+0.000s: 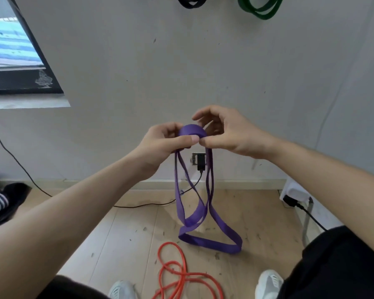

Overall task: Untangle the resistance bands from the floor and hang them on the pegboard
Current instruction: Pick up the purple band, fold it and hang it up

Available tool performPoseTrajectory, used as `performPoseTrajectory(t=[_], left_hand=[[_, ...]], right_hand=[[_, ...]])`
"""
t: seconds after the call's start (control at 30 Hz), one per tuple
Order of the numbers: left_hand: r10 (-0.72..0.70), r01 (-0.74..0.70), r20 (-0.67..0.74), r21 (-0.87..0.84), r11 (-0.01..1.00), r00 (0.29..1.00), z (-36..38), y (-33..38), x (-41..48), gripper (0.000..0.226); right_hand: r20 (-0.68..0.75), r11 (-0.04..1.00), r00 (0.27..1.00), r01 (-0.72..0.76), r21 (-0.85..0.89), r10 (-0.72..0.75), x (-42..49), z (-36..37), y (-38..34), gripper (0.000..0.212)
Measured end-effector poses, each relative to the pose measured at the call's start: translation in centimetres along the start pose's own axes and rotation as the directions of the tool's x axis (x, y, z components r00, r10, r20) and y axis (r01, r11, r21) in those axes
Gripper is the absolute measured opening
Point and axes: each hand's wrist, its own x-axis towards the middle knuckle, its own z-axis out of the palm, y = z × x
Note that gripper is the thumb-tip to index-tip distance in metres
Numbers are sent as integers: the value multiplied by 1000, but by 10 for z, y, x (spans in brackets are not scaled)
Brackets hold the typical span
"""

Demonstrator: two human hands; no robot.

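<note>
A purple flat resistance band (203, 221) hangs in twisted loops from my two hands, with its lowest loop resting on the wooden floor. My left hand (162, 145) grips the band's top fold, thumb pressed over it. My right hand (229, 132) pinches the same fold from the right with thumb and curled fingers. An orange tube band (181, 275) lies tangled on the floor between my shoes. A black band (191, 2) and a green band (261, 7) hang on the wall at the top edge.
A wall socket with a black plug (200, 161) sits behind the purple band, its cable running left along the floor. A white power strip (294, 194) lies at the right wall. Dark clothing (2, 201) is piled at the left. A window (13, 52) is upper left.
</note>
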Motion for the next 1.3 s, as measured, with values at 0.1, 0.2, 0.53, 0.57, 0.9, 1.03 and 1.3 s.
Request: performPoseTrajectory(t=[0.1, 0.2, 0.53, 0.57, 0.9, 1.03, 1.3], left_hand=[[38, -38, -8, 57, 998, 999, 3, 0, -2, 23], [54, -54, -34, 20, 998, 998, 2, 2, -3, 19], [83, -104, -262, -69, 992, 962, -26, 1, -5, 13], [74, -92, -268, -56, 994, 961, -30, -1, -5, 14], [60, -44, -144, 113, 993, 988, -28, -14, -9, 26], [122, -109, -74, 156, 982, 990, -12, -10, -8, 30], [196, -180, -73, 185, 966, 978, -5, -6, -3, 20]], right_hand=[[174, 991, 977, -130, 40, 121, -4, 8, 15, 47], [287, 972, 934, -232, 35, 213, -9, 20, 34, 37], [221, 948, 929, -314, 50, 296, -2, 23, 51, 31], [193, 950, 939, -304, 72, 286, -1, 17, 48, 30], [-97, 996, 995, -3, 88, 11, 2, -10, 8, 34], [-113, 992, 987, 106, -69, -114, 3, -5, -5, 36], [23, 979, 996, 86, -182, -83, 1, -5, 0, 40]])
